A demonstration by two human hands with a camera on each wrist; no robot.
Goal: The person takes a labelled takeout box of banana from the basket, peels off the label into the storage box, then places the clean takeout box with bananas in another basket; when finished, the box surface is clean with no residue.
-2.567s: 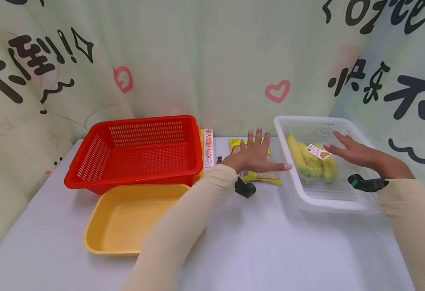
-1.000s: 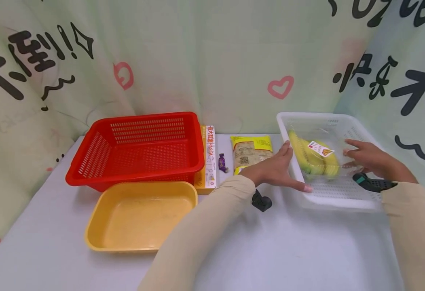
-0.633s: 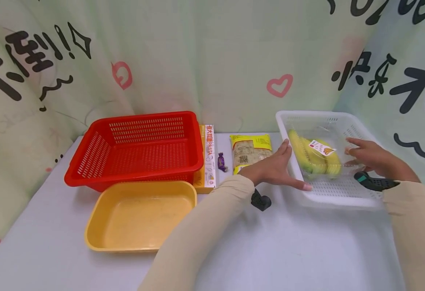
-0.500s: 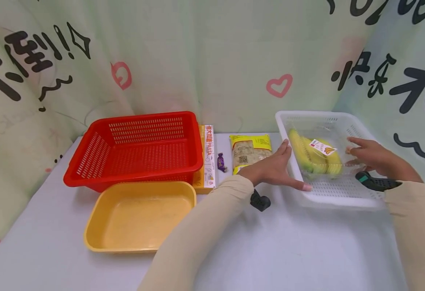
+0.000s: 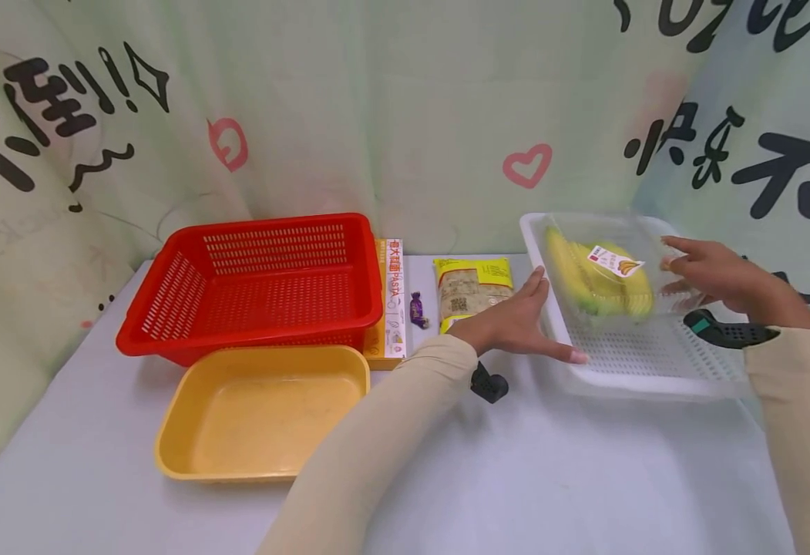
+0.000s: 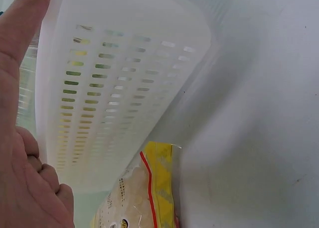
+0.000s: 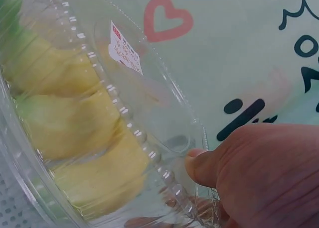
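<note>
pale green curtain (image 5: 439, 108) with doodly black lettering (image 5: 800, 150) behind a white bench (image 5: 550, 478). right hand (image 5: 731, 277) pinches the end of a crinkly clear plastic clamshell (image 7: 154, 103) of yellow-green bananas (image 5: 595, 285), over the holey white basket (image 5: 654, 356); left hand (image 5: 515, 320) spread wide on that basket's rim (image 5: 559, 322). off left of both hands: red slotted basket (image 5: 273, 254), smooth yellow tub (image 5: 259, 424).

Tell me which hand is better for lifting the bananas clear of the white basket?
Probably the right hand: it grips the edge of the clear box around the bananas. The left hand is at the white basket rim, better placed to steady it.
</note>
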